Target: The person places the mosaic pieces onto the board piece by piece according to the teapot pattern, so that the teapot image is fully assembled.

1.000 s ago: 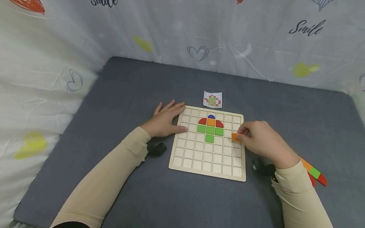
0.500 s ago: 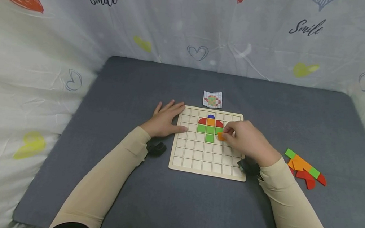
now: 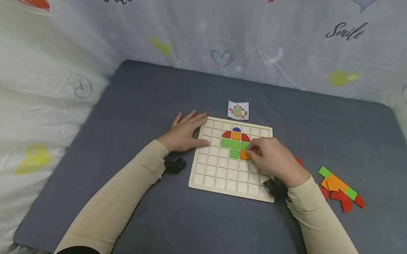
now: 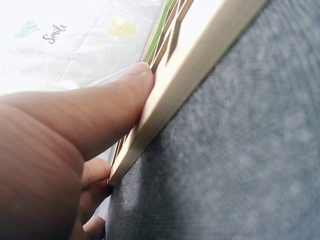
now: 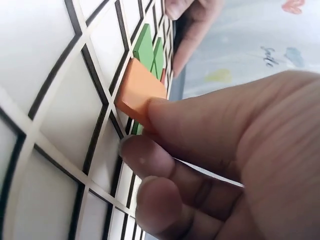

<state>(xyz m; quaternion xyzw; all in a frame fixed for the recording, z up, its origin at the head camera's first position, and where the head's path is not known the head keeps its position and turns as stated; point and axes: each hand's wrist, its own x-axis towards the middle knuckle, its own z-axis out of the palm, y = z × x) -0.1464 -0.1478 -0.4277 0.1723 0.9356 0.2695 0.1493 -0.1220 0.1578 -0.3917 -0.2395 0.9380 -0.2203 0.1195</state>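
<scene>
A pale wooden grid board (image 3: 216,186) lies on the grey table. My left hand (image 3: 184,134) rests on its left edge with the fingers spread. In the left wrist view, the thumb (image 4: 115,102) presses the board's rim. My right hand (image 3: 277,157) pinches an orange square tile (image 5: 140,92) between thumb and finger, at the cell right of the lowest green tile (image 3: 234,154). The tile looks tilted in the right wrist view. Above it sit a row of green tiles, another orange square (image 3: 236,136), two red curved pieces (image 3: 226,134) and a blue half-round piece (image 3: 237,129).
A small printed pattern card (image 3: 238,110) lies beyond the board's far edge. Right of the board is a loose pile of orange pieces (image 3: 336,183), green squares (image 3: 324,171) and red pieces (image 3: 343,200). A printed white curtain (image 3: 197,29) hangs behind the table.
My right hand has moved left across the board, bringing the orange tile from the right edge to the cell beside the lowest green tile. The left hand has stayed in place.
</scene>
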